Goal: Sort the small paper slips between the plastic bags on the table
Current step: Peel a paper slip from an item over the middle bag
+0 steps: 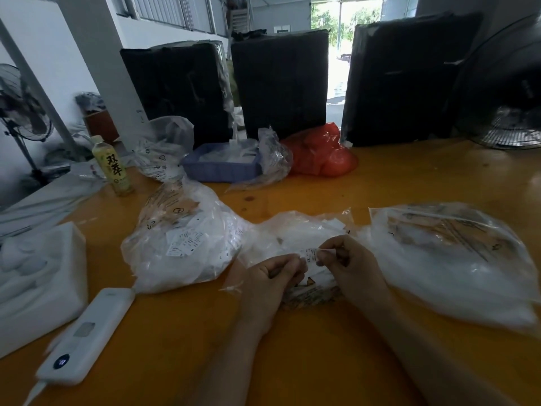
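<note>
Counted on the orange table [409,183]: three clear plastic bags in the near row. Left bag [187,241]: bulging, filled with printed white slips. Middle bag [295,232]: flatter, lying directly beyond both hands, holding some white slips. Right bag [450,259]: largest, spread flat, contents pale and blurred. Further back: two more clear bags, one [164,148] beside a yellow drink bottle [112,165], one [272,156] crumpled against a blue tray [219,168]. One red bag [322,153] just right of the tray. Three black wrapped blocks [281,83] standing upright along the far edge. One white power bank [85,335] with cable at near left, beside one white foam block [41,276]. Two fans, one [20,104] at far left, one [509,92] at far right.

One paper slip [311,254] in hand, held above the near edge of the middle bag, between both hands.

Left hand [272,276]: fingers curled inward, fingertips pinching the left end of the slip.

Right hand [348,262]: fingers curled, thumb and forefinger closed on the right end of the slip.

Further slips inside bags: too many and too blurred to count.
</note>
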Demonstrator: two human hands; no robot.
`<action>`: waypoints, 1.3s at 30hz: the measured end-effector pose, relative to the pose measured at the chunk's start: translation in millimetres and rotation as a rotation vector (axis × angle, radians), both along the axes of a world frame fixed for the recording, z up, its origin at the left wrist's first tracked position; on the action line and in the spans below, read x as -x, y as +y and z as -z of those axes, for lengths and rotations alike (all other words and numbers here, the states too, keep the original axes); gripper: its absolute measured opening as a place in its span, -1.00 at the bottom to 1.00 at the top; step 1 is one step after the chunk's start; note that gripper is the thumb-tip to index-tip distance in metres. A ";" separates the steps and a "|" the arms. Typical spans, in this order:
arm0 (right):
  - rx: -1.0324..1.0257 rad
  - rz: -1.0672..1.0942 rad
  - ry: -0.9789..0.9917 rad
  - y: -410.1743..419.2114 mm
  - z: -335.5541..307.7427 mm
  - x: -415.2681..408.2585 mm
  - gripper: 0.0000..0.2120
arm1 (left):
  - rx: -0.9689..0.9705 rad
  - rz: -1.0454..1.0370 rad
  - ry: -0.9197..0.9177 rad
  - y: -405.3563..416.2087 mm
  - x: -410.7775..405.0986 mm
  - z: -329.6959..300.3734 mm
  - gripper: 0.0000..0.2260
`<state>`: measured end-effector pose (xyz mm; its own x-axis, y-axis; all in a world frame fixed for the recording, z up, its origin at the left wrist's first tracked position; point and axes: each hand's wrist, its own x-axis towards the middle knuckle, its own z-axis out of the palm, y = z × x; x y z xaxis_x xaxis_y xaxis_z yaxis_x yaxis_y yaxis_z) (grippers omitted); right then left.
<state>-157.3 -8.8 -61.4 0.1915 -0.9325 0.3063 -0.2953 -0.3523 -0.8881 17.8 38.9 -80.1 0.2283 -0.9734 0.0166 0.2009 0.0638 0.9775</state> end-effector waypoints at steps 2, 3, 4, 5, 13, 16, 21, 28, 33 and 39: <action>-0.026 -0.011 0.028 0.3 0.6 0.7 -0.95 | -0.006 -0.012 0.006 0.4 0.4 -0.7 -0.82; -0.027 -0.003 0.042 -0.2 0.7 1.5 -0.95 | -0.010 -0.018 0.011 0.4 0.6 -1.4 -0.82; -0.025 0.005 0.050 -0.6 0.7 1.8 -0.95 | -0.015 -0.024 0.017 0.3 0.9 -2.1 -0.84; -0.026 0.009 0.049 -1.1 0.7 2.0 -0.94 | -0.022 -0.032 0.021 0.0 0.8 -2.8 -0.87; -0.021 -0.042 -0.042 -1.7 0.1 5.2 -0.84 | -0.023 -0.064 0.044 -1.1 2.1 -2.1 -0.86; -0.045 -0.070 0.011 -1.5 0.4 4.9 -0.84 | -0.034 -0.075 0.032 -1.4 2.4 -1.7 -0.82; -0.044 -0.063 0.044 0.3 1.1 1.3 -0.82 | -0.032 -0.107 0.024 -1.2 1.4 -0.5 -0.92; -0.031 -0.021 0.082 -0.4 3.7 1.8 -0.85 | -0.017 -0.115 -0.026 -2.2 2.1 0.8 -0.90; -0.037 -0.005 0.037 0.6 3.1 0.8 -0.79 | -0.011 -0.073 -0.080 -1.7 2.2 1.9 -0.89; -0.042 0.062 -0.020 -0.7 1.0 1.0 -0.83 | -0.011 -0.081 -0.050 -2.2 3.9 2.0 -0.90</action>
<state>-158.3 -9.6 -62.3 0.1274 -0.9545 0.2696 -0.2977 -0.2961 -0.9076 13.9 36.6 -82.1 0.3053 -0.9521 0.0193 0.1467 0.0670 0.9869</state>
